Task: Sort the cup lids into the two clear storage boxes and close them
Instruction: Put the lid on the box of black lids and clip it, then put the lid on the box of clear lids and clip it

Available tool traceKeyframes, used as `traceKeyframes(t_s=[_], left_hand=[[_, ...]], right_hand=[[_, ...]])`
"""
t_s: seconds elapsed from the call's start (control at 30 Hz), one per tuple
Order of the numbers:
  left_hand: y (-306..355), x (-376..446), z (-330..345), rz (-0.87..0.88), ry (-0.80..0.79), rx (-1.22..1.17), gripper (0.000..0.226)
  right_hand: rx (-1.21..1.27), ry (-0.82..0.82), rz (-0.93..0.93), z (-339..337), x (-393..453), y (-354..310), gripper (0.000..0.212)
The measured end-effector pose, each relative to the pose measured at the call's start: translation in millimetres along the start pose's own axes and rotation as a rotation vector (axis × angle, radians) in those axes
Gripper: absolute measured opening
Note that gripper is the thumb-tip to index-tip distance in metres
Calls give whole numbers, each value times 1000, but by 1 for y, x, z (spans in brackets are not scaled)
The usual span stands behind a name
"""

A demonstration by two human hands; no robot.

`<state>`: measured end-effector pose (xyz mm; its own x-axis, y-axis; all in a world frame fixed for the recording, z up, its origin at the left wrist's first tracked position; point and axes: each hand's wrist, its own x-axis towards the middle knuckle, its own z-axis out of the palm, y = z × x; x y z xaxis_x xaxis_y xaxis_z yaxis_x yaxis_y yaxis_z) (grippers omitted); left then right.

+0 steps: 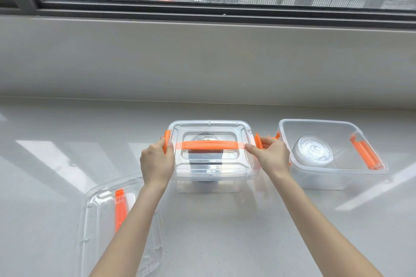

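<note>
A clear storage box (211,183) stands in the middle of the counter with its clear cover (209,127) on top; an orange handle (209,145) runs across the cover. Dark lids show dimly through it. My left hand (156,162) grips the box's left side at the orange latch (167,140), thumb on the cover. My right hand (271,156) holds the right side at the other orange latch (258,140), which sticks out. To the right an uncovered clear box (333,177) holds a stack of clear cup lids (313,150).
A second clear cover with an orange handle (119,211) lies flat at the front left, partly under my left forearm. A wall and window ledge (202,58) rise right behind the boxes. The counter (225,231) is pale and glossy.
</note>
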<state>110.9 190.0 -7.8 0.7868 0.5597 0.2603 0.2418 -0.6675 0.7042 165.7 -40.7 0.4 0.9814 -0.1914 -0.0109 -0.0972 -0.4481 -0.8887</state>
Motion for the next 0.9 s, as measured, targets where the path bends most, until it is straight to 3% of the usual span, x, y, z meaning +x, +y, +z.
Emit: traceKeyframes(t_s=[0.13, 0.33, 0.57, 0.7, 0.77, 0.83, 0.9], left_hand=[[-1, 1, 1, 1, 4, 6, 28], [-4, 1, 4, 22, 9, 34, 28], [-2, 0, -1, -28, -55, 19, 28], [-6, 1, -28, -236, -267, -278, 33], [-14, -6, -50, -333, -300, -475, 37], [-27, -19, -74, -333, -202, -578, 30], [-45, -33, -94, -338, -13, -595, 25]], right_hand=[[-239, 52, -183, 6, -5, -3, 19], [-662, 68, -393, 15, -10, -4, 39], [-905, 38, -372, 16, -6, -6, 43], [-647, -61, -304, 11, -16, -35, 24], [-401, -79, -485, 15, -36, -51, 24], [-142, -181, -602, 24, -66, -63, 17], [60, -400, -549, 36, -95, -62, 14]])
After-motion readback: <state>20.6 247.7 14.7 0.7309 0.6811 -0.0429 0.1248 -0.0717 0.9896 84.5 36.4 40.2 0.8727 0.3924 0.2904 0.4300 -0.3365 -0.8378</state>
